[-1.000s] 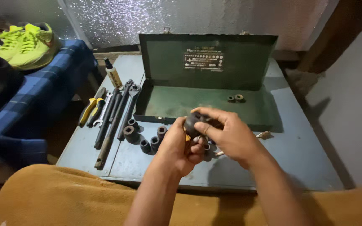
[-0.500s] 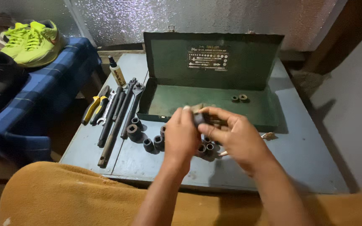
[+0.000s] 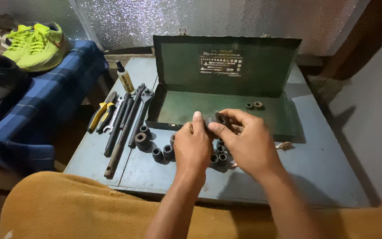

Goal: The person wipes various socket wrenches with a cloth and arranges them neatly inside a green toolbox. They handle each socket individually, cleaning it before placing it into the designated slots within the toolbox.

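Note:
Both hands meet over the front edge of an open green metal tool case (image 3: 186,108) on a blue-grey table (image 3: 315,163). My left hand (image 3: 193,148) and my right hand (image 3: 244,141) pinch one dark socket (image 3: 213,120) between their fingertips. Below the hands several loose dark sockets (image 3: 155,148) stand on the table. Two small sockets (image 3: 254,105) lie inside the case at the right.
Long ratchet handles and wrenches (image 3: 124,119) and yellow-handled pliers (image 3: 100,114) lie left of the case, with a small glue bottle (image 3: 124,77) behind. Yellow-green sneakers (image 3: 34,42) rest on a blue plaid surface (image 3: 36,106) at left. An orange cloth (image 3: 67,208) covers my lap.
Both hands moved forward and up toward the case with the socket; the left hand turned from below the socket to beside it.

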